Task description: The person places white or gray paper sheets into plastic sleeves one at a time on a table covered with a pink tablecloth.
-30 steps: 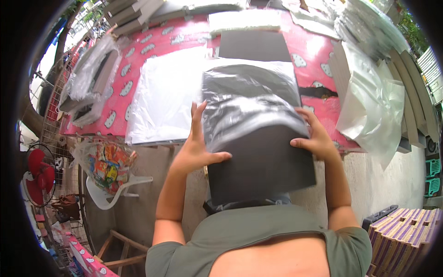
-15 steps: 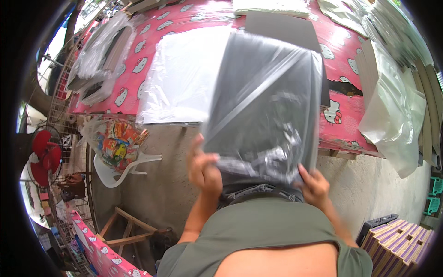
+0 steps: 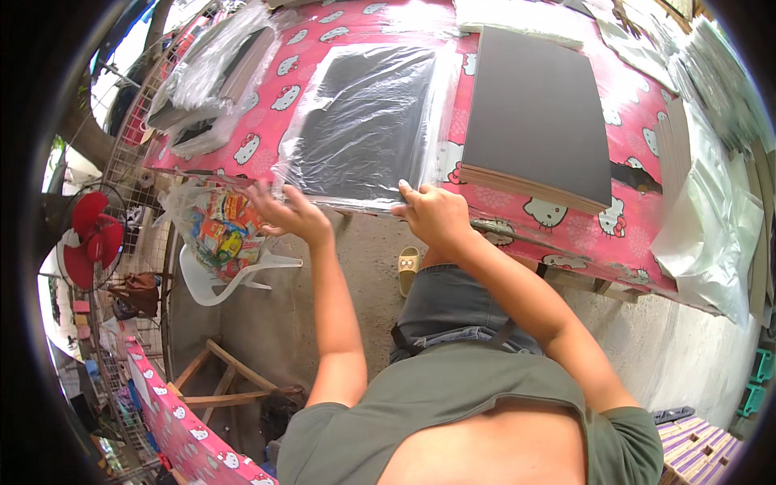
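Covering a flat, rectangular black board (image 3: 356, 149), crinkled clear plastic (image 3: 426, 129) shines.

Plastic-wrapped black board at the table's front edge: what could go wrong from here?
1. Slip: the plastic-wrapped black board lies with its near side about at the front edge of the pink-covered table, so a pull toward the body might tip it off.
2. Snag: its clear wrap is wrinkled, and with the right hand at the near right corner, it might catch or tear.
3. Uneven control: the left hand is open near the other corner, so the board might swivel.
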Available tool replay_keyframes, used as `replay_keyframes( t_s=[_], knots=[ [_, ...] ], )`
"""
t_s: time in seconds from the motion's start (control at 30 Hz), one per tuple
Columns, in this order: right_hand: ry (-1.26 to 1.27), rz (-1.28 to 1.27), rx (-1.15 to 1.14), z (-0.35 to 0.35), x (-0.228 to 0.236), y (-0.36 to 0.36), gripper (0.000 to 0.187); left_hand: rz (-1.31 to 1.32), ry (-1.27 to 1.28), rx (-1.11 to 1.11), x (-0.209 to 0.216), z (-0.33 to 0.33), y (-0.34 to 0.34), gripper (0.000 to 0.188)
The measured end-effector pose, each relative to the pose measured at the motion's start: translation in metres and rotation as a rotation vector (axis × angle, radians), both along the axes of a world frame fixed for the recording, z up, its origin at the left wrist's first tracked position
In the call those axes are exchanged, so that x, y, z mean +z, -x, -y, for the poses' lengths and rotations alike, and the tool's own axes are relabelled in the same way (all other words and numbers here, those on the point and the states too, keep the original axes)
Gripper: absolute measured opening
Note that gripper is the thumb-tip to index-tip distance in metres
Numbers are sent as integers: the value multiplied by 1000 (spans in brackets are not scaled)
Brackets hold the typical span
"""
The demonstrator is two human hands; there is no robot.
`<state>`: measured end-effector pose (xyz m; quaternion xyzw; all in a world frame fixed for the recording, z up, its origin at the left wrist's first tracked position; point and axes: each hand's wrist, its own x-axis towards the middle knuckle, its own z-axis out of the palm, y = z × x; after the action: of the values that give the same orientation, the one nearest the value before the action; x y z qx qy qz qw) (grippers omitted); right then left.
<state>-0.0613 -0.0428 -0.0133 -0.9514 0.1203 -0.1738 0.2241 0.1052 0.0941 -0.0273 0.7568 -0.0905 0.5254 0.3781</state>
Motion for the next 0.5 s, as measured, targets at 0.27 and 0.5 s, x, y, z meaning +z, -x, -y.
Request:
replay_keyframes(
  t_s=[0.27, 0.5],
  knots=[
    [-270, 25, 147, 74, 88, 124, 37, -44, -267, -237, -50, 9, 17, 19],
    [870, -403, -1016, 225, 141, 322, 21, -82, 58, -216, 6, 36, 63, 28]
  ],
)
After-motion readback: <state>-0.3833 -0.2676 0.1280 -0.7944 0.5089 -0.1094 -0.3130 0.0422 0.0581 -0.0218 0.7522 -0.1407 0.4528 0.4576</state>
